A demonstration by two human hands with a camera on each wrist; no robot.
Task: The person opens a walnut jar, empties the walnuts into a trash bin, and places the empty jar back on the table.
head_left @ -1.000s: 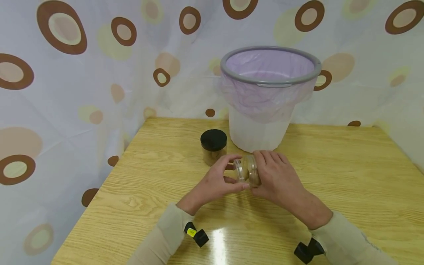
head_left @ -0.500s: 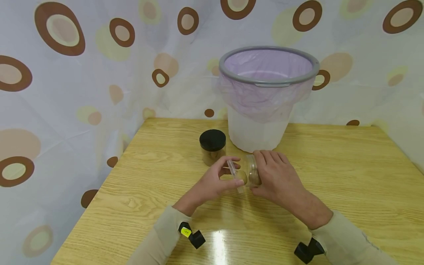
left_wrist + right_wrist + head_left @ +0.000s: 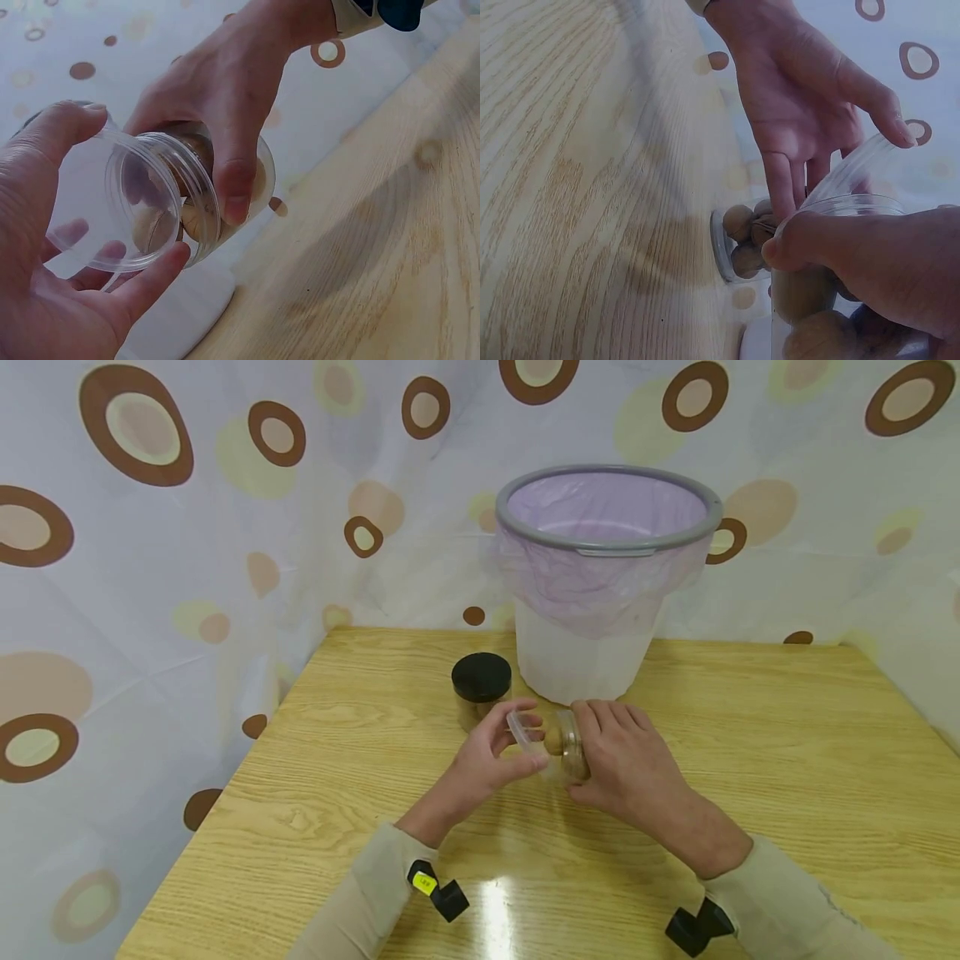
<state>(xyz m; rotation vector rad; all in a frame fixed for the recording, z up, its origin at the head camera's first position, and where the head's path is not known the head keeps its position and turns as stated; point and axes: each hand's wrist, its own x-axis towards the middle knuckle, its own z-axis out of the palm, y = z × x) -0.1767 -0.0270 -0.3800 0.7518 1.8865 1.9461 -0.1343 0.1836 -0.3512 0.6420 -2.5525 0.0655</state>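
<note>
My right hand (image 3: 633, 760) grips a clear jar (image 3: 573, 748), tipped on its side with its threaded mouth facing left. Walnuts (image 3: 821, 334) show through its wall in the right wrist view. Between the thumb and fingers of my left hand (image 3: 480, 770) is a clear round lid (image 3: 517, 727), tilted and held just off the jar's mouth. In the left wrist view the lid overlaps the mouth, and a walnut (image 3: 154, 229) shows through it. Beyond my left fingers stands a second jar with a black lid (image 3: 482, 677), also holding walnuts (image 3: 739, 223).
A tall white bin (image 3: 581, 652) with a purple liner and grey rim stands behind the hands. The wooden table (image 3: 315, 777) meets a circle-patterned curtain (image 3: 300, 552) at the back and left.
The lid has come away from the jar's mouth, shifting left with my left hand and tilting. The right hand and jar stay almost where they were.
</note>
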